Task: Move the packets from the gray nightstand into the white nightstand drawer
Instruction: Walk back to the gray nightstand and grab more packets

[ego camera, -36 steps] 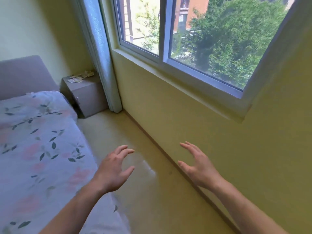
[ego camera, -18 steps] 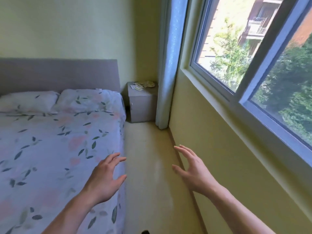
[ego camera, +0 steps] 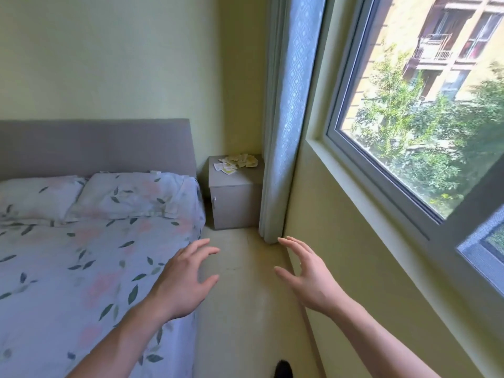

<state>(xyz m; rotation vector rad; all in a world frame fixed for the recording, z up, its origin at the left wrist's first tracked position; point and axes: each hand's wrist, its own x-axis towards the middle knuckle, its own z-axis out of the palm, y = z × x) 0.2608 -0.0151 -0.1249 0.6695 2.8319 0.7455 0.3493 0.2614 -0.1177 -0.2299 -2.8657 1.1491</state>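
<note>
Floor (ego camera: 231,282) of pale beige runs as a narrow lane between the bed's right edge and the yellow wall under the window, ending at the small gray box-shaped nightstand (ego camera: 234,197) in the far corner. A loose heap of small white and pale-yellow paper packets (ego camera: 237,161) lies on the nightstand's top, toward its back and right side, with a few nearer the left edge. The nightstand stands just beside the gray upholstered headboard (ego camera: 95,147) on one side and touches, or nearly touches, the hanging light-blue patterned curtain (ego camera: 289,118) on the other.

Both hands reach forward over the lane, well short of the nightstand. The left hand (ego camera: 185,279) hangs over the edge of the bed with the floral blue-and-pink cover (ego camera: 68,268), fingers spread and lightly bent, holding nothing. The right hand (ego camera: 308,279) is near the wall's base, fingers loosely extended, thumb apart, also holding nothing. A gap of bare floor shows between the two hands.
</note>
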